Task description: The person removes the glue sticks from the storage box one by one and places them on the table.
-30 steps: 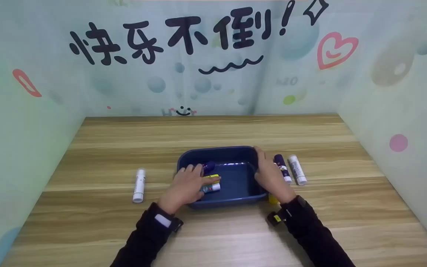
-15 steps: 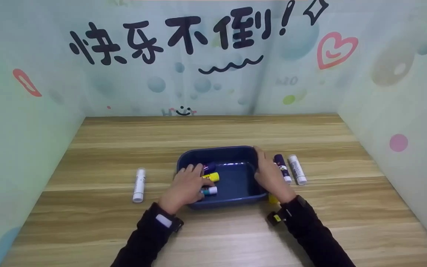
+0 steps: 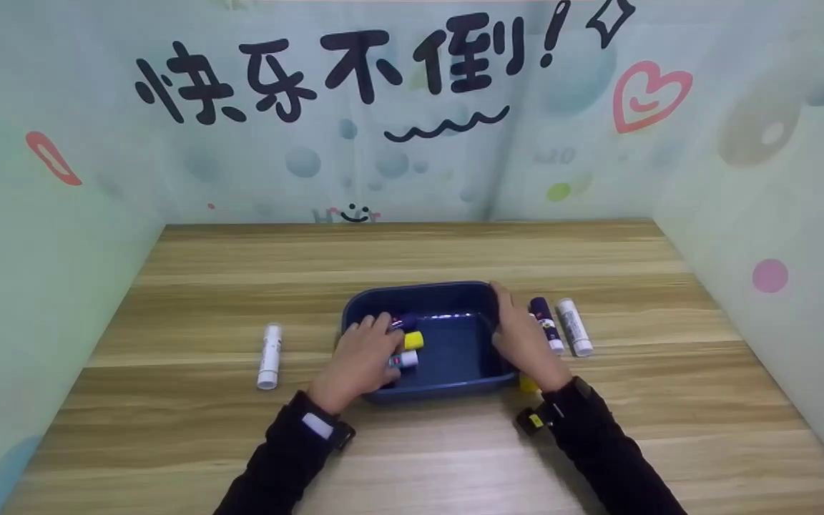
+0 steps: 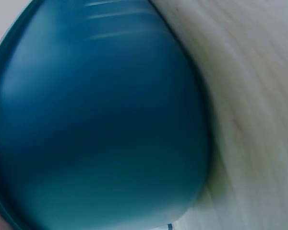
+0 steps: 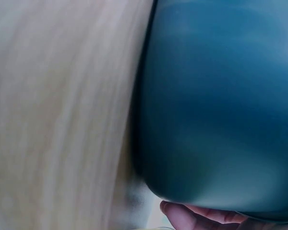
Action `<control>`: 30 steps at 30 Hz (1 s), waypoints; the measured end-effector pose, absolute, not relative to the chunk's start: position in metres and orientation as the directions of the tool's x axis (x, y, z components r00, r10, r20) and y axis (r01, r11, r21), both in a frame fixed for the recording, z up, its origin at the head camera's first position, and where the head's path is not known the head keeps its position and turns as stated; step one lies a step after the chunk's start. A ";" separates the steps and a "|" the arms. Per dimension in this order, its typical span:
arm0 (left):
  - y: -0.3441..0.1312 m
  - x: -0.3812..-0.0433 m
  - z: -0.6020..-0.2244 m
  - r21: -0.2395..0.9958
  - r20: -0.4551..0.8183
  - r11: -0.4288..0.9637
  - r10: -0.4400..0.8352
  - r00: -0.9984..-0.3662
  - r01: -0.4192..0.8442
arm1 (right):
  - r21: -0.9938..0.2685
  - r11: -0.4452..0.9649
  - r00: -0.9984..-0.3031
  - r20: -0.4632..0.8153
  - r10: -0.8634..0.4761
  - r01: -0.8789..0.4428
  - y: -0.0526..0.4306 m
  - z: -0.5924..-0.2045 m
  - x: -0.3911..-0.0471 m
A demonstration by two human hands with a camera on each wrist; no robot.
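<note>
A dark blue plastic bin [image 3: 455,386] sits on the wooden table, with several glue sticks at its left end. My left hand [image 3: 365,357] reaches over the left rim, its fingers curled around a white-capped glue stick [image 3: 406,359]. Right beside that hand lie a yellow glue stick [image 3: 413,340] and a purple glue stick [image 3: 405,321], each partly hidden by the fingers. My right hand [image 3: 523,340] grips the bin's right end; in the right wrist view its fingers [image 5: 182,218] show under the bin wall [image 5: 216,110]. The left wrist view mostly shows the bin's outer wall [image 4: 101,105].
One white glue stick [image 3: 269,357] lies left of the bin. To the right lie a purple glue stick [image 3: 546,325] and a white one [image 3: 574,327]. Something yellow [image 3: 528,383] peeks out beneath my right wrist. Printed cloth walls [image 3: 412,172] border the table.
My left index finger, first stretched over the yellow glue stick, has drawn back and bent. The white-capped stick slid toward me, then back toward the yellow one. My right hand has kept its place.
</note>
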State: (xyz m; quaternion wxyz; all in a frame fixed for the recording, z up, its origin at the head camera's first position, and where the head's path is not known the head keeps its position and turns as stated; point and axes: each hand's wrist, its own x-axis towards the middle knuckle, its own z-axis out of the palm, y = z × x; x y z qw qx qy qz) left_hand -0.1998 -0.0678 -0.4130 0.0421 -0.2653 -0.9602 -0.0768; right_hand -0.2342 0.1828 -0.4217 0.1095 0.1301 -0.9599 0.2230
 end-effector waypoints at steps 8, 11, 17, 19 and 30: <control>-0.069 -0.202 -0.419 0.238 0.302 0.807 0.468 -0.831 0.541 | -0.396 0.867 -0.943 0.258 -0.212 -0.303 0.183 -0.422 -0.236; -0.070 -0.203 -0.420 0.295 0.326 0.789 0.447 -0.833 0.539 | -0.398 0.867 -0.945 0.252 -0.209 -0.298 0.183 -0.422 -0.237; -0.073 -0.206 -0.415 0.450 0.279 0.749 0.400 -0.873 0.487 | -0.417 0.862 -0.950 0.237 -0.202 -0.287 0.182 -0.421 -0.235; -0.076 -0.207 -0.411 0.528 0.272 0.711 0.376 -0.886 0.464 | -0.418 0.863 -0.953 0.229 -0.200 -0.282 0.182 -0.421 -0.235; -0.114 -0.206 -0.369 0.738 0.224 0.606 0.194 -0.955 0.296 | -0.415 0.866 -0.954 0.224 -0.199 -0.279 0.183 -0.421 -0.235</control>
